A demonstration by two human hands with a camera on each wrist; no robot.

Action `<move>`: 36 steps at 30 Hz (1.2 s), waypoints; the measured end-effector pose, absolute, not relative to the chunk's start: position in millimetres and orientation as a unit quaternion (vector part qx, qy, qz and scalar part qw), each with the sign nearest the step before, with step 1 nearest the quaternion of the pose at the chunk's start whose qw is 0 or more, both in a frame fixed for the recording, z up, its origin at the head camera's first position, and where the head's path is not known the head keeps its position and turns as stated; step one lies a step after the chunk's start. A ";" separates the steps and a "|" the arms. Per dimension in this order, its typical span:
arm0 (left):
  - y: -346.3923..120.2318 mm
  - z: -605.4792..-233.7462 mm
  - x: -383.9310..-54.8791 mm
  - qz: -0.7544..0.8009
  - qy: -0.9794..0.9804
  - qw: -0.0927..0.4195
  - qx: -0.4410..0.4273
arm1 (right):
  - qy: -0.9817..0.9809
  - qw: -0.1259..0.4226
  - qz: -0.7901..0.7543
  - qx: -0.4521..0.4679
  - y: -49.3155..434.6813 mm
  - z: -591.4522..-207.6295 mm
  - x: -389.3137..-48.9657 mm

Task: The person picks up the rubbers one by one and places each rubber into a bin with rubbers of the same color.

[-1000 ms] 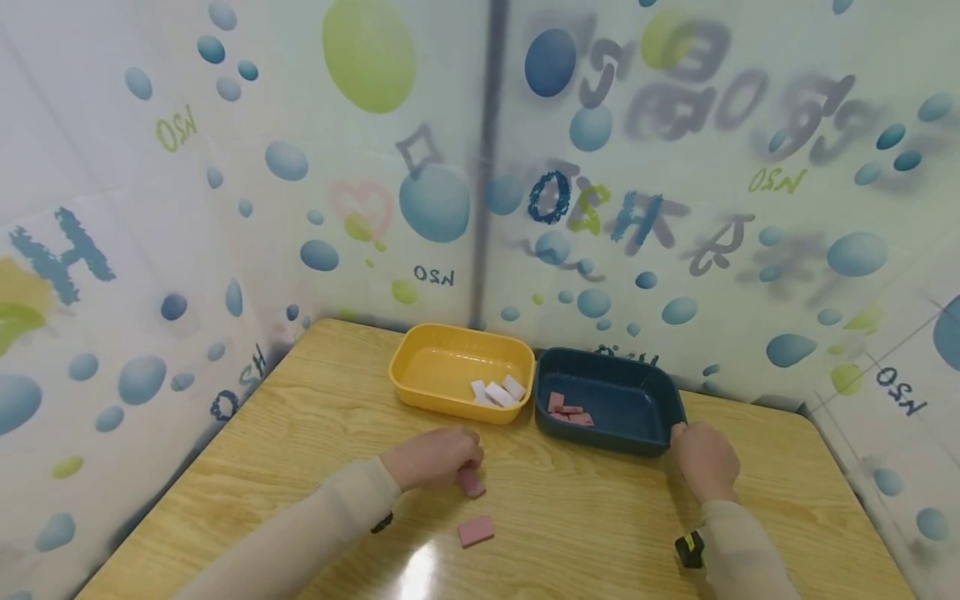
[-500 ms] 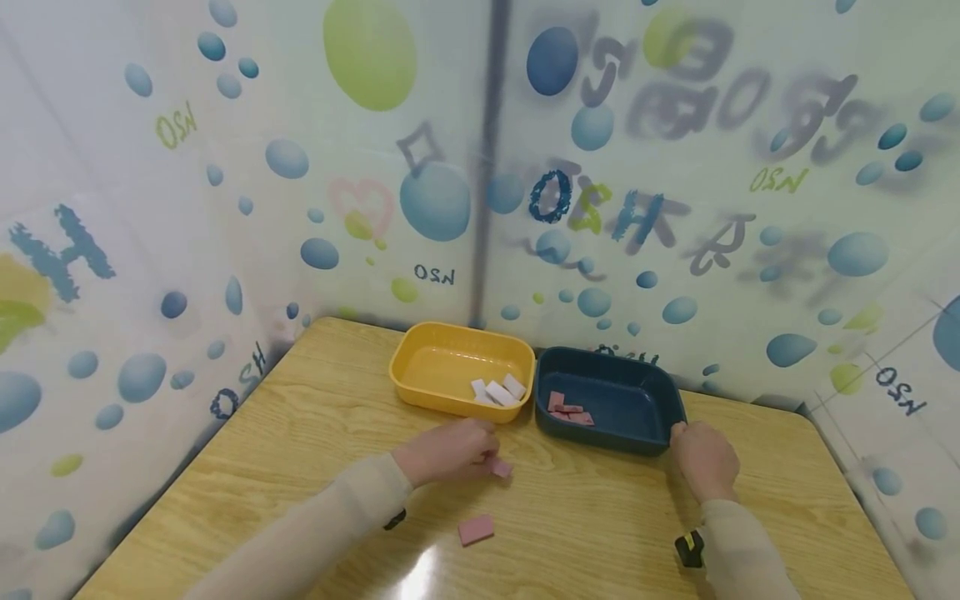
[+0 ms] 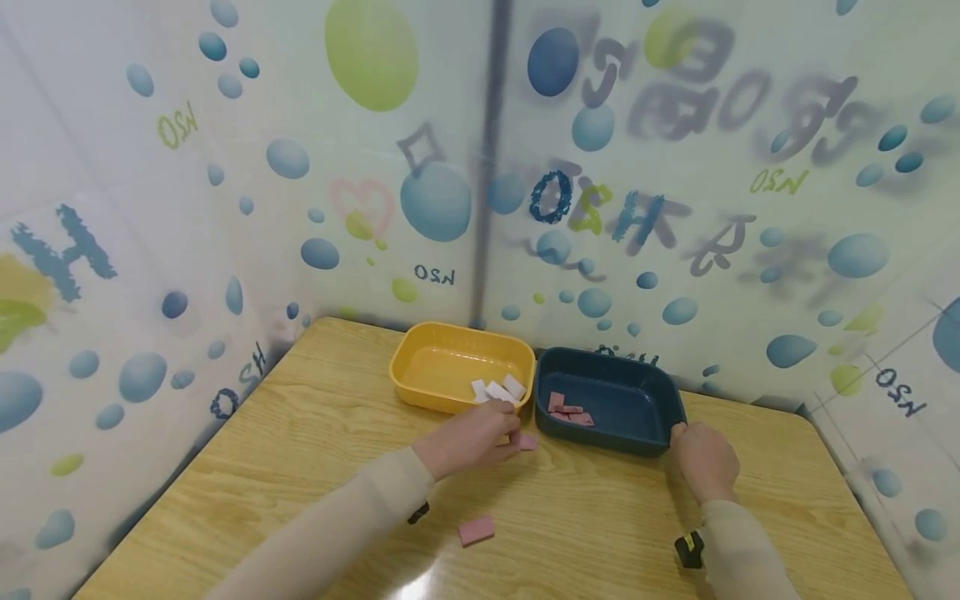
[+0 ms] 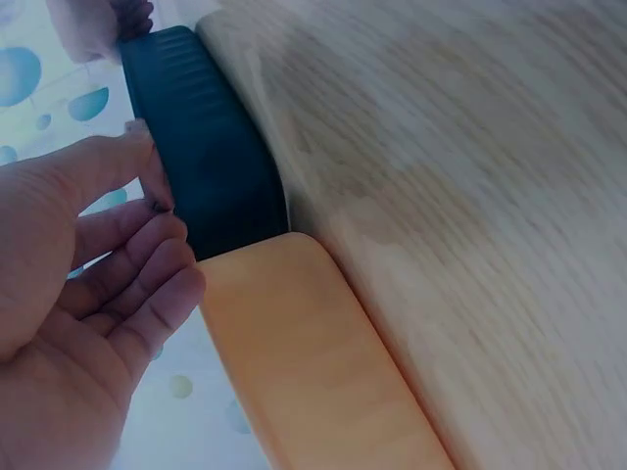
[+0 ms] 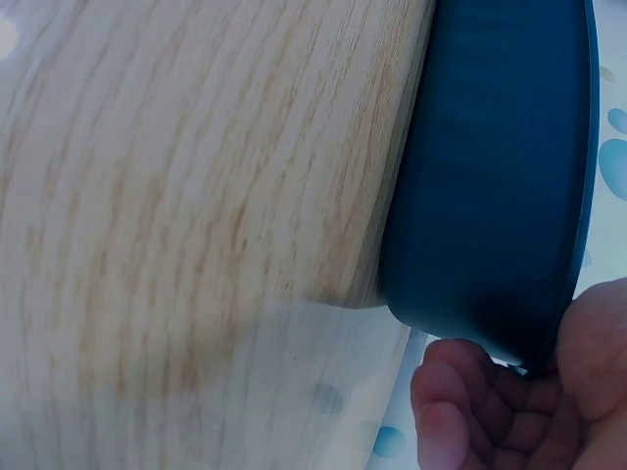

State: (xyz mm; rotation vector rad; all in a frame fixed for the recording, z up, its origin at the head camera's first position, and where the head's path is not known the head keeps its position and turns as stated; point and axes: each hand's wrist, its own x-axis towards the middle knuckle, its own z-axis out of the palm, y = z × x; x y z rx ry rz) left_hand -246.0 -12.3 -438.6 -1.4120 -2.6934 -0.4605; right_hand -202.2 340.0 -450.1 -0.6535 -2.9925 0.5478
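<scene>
My left hand (image 3: 468, 437) pinches a small flat pink block (image 3: 527, 442) between thumb and fingers, above the table in front of the two trays. In the left wrist view the block (image 4: 154, 181) shows edge-on at the fingertips, overlapping the dark blue tray (image 4: 211, 137). My right hand (image 3: 705, 462) grips the near right corner of that blue tray (image 3: 633, 404); in the right wrist view its fingers curl at the rim. Several pink blocks (image 3: 576, 416) lie in the tray's left part. Another pink block (image 3: 476, 531) lies flat on the table, nearer me.
A yellow tray (image 3: 423, 367) stands against the blue tray's left side, with several white blocks (image 3: 514, 386) in its right end. Both stand toward the back of the wooden table (image 3: 360, 442). Patterned curtain walls (image 3: 450, 275) rise behind and at both sides.
My left hand has lifted the pink block off the table and carried it right and forward, toward the blue tray. The right hand and both trays have stayed in place.
</scene>
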 end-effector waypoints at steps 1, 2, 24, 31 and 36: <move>-10.5 -437.8 -246.5 -0.155 -0.876 0.037 -0.455 | -0.962 0.016 0.176 -0.210 340.3 -450.5 -202.3; -8.8 -437.3 -247.1 -0.158 -0.877 0.040 -0.452 | -0.962 0.015 0.175 -0.210 340.5 -450.7 -202.4; 23.4 -428.8 -261.1 -0.168 -0.904 0.093 -0.381 | -0.959 0.025 0.179 -0.217 340.5 -453.6 -202.8; 32.8 -430.6 -267.9 -0.187 -0.916 0.056 -0.352 | -0.959 0.026 0.180 -0.218 339.8 -452.6 -202.4; 37.5 -431.3 -273.4 -0.160 -0.919 0.073 -0.354 | -0.960 0.030 0.180 -0.213 340.9 -454.1 -202.8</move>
